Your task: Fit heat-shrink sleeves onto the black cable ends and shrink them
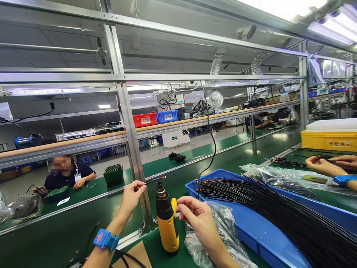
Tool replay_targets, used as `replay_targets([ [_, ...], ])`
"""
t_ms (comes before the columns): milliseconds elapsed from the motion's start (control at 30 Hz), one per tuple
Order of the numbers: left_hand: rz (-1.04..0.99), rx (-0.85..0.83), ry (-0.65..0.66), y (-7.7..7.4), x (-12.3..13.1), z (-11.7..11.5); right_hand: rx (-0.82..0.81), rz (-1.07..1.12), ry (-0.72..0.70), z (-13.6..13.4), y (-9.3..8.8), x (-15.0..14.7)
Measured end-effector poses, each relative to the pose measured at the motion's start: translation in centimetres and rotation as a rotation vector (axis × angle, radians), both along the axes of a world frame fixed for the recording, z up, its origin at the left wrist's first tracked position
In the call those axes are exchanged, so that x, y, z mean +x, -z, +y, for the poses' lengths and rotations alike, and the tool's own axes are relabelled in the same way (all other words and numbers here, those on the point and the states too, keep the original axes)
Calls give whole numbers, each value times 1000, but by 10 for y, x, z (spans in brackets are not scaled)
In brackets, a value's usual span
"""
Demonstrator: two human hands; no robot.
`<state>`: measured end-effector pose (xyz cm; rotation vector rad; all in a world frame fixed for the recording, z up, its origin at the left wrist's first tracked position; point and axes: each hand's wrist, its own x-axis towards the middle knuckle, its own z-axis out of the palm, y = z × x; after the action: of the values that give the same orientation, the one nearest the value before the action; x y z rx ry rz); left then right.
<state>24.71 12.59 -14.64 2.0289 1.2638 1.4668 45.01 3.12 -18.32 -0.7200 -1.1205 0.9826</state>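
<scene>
Two bare hands: left hand (133,197) open with fingers spread, near an upright yellow heat gun (167,227); right hand (195,219) curled beside it, any hold too small to tell, near a blue tray (212,178) of black wires (281,212).

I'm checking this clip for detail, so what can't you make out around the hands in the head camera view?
Head view:
- Right hand: its fingers hide whether they pinch anything.
- Left hand: too small to tell whether it holds the thin wire.
- Clear plastic bag: crumpled film blurs its contents.
- Black wires in the blue tray: their far ends are cut off by the bottom right edge.
</scene>
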Motion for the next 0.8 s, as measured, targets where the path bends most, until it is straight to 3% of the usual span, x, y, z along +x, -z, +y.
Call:
replay_targets([
  [367, 152, -7, -33, -3, -1, -6, 12, -19, -4, 0, 3, -2],
  [600, 532, 18, -278, -15, 5, -17, 15, -24, -8, 2, 4, -2],
  [800, 692, 61, -322, -25, 8, -15, 10, -26, -12, 4, 6, -2],
])
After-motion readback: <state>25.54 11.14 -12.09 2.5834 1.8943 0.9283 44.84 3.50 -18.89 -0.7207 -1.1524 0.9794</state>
